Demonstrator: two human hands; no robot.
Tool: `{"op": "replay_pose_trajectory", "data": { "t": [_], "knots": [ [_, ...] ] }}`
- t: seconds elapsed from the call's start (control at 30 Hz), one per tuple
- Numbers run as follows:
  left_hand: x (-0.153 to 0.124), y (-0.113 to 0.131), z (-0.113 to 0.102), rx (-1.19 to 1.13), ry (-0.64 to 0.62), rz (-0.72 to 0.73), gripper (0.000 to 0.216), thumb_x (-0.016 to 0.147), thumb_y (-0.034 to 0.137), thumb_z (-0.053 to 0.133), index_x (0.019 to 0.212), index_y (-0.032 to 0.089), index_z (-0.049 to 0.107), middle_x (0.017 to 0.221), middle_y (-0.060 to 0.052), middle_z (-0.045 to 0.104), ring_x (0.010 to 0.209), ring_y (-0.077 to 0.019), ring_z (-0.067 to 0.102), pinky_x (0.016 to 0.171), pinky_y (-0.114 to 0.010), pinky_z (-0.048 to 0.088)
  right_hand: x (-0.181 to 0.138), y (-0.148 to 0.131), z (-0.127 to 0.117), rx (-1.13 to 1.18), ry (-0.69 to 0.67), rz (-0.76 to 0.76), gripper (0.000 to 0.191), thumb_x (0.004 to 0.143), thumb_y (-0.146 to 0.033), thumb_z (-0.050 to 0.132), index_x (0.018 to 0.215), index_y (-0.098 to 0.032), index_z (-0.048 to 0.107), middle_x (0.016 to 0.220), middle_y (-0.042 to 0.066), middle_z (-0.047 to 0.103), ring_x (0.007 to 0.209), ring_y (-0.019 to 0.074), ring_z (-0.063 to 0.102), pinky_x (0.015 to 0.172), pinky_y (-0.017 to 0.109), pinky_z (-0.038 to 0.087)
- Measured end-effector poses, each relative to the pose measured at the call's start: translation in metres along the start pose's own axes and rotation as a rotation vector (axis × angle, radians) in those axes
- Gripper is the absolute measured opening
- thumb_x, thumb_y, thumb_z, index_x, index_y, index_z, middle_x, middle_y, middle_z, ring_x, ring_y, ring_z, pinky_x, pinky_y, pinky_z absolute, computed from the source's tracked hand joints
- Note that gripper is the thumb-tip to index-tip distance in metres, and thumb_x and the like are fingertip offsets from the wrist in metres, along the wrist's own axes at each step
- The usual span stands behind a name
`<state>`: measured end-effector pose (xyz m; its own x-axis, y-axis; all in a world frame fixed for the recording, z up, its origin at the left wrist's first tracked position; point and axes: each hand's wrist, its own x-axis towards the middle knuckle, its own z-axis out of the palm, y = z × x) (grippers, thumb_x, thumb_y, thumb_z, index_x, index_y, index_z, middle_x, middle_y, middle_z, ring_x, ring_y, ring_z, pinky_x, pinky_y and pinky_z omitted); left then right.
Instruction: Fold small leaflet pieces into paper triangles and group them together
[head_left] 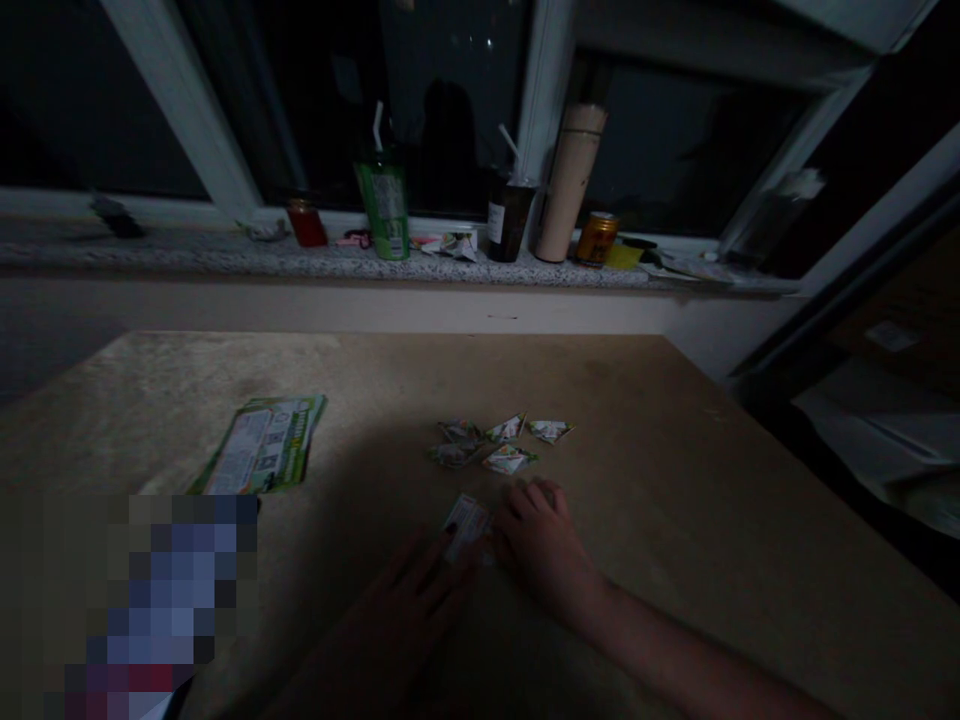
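Note:
A small white printed wrapper (466,518) lies on the table between my two hands. My left hand (416,590) is in deep shadow, its fingers spread and laid flat, with a fingertip on the wrapper's left edge. At the right edge of the same wrapper, my right hand (541,540) rests with curled fingers and appears to grip it; the thumb is mostly hidden. Just beyond the hands sit several small folded paper triangles, among them one in front (510,459) and one at the right (551,431).
A green printed packet (274,445) lies left, above a blurred-out object (172,590). Along the window sill (300,262) stand a green cup (385,210), a dark cup (508,220), a pale pink flask (570,185), a golden can (597,240) and a red jar (306,223).

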<state>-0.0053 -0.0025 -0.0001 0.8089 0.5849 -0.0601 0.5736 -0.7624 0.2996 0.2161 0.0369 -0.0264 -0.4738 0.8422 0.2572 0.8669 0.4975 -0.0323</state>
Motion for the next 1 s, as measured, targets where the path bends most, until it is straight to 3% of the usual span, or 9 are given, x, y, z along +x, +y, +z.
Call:
{"op": "replay_pose_trajectory", "data": {
  "t": [0.13, 0.33, 0.67, 0.73, 0.83, 1.0],
  "knots": [
    [0.000, 0.002, -0.003, -0.032, -0.001, -0.003, 0.100, 0.083, 0.048, 0.064, 0.149, 0.027, -0.008, 0.155, -0.004, 0.012, 0.139, -0.0359, 0.014, 0.111, -0.057, 0.014, 0.000, -0.001, 0.000, -0.018, 0.002, -0.003, 0.006, 0.087, -0.026, 0.062, 0.085, -0.021, 0.064, 0.091, 0.005, 0.062, 0.090, 0.0232, 0.051, 0.089, 0.041, 0.032],
    [-0.001, -0.001, -0.008, -0.077, -0.057, 0.002, 0.083, 0.091, 0.047, 0.053, 0.150, 0.028, -0.003, 0.155, -0.003, 0.012, 0.140, -0.0328, 0.013, 0.111, -0.058, 0.006, 0.000, -0.001, -0.001, -0.023, 0.006, -0.008, 0.005, 0.087, -0.025, 0.062, 0.085, -0.020, 0.064, 0.091, 0.006, 0.061, 0.090, 0.0228, 0.051, 0.089, 0.042, 0.032],
    [0.004, 0.001, -0.008, -0.060, -0.059, 0.000, 0.085, 0.090, 0.058, 0.049, 0.150, 0.028, -0.002, 0.155, -0.004, 0.015, 0.139, -0.0362, 0.015, 0.109, -0.063, 0.004, -0.004, 0.003, -0.014, 0.122, 0.014, -0.046, 0.009, 0.091, -0.020, 0.054, 0.087, -0.018, 0.062, 0.087, 0.005, 0.062, 0.088, 0.0213, 0.054, 0.090, 0.040, 0.039],
    [0.005, 0.001, -0.008, -0.051, -0.066, -0.001, 0.085, 0.089, 0.059, 0.049, 0.150, 0.029, -0.004, 0.155, -0.004, 0.014, 0.139, -0.0365, 0.015, 0.108, -0.064, 0.006, -0.012, 0.007, -0.022, 0.209, 0.057, -0.160, 0.011, 0.092, -0.022, 0.053, 0.096, -0.019, 0.063, 0.094, 0.005, 0.064, 0.093, 0.0209, 0.054, 0.094, 0.039, 0.039],
    [0.004, 0.001, -0.006, -0.046, -0.059, -0.005, 0.089, 0.088, 0.060, 0.050, 0.149, 0.028, -0.008, 0.155, -0.005, 0.012, 0.138, -0.0370, 0.016, 0.108, -0.065, 0.009, -0.028, 0.008, -0.032, 0.257, 0.082, -0.306, 0.026, 0.095, -0.026, 0.049, 0.120, -0.024, 0.056, 0.116, 0.002, 0.063, 0.112, 0.0203, 0.050, 0.108, 0.041, 0.027],
    [0.001, -0.001, -0.001, -0.041, -0.062, -0.007, 0.092, 0.086, 0.060, 0.054, 0.149, 0.029, -0.005, 0.155, -0.004, 0.015, 0.138, -0.0371, 0.018, 0.108, -0.064, 0.010, -0.048, 0.006, -0.037, 0.186, -0.032, -0.285, 0.047, 0.092, -0.025, 0.051, 0.137, -0.020, 0.042, 0.134, 0.007, 0.053, 0.127, 0.0240, 0.041, 0.110, 0.047, 0.026]
  ]
}}
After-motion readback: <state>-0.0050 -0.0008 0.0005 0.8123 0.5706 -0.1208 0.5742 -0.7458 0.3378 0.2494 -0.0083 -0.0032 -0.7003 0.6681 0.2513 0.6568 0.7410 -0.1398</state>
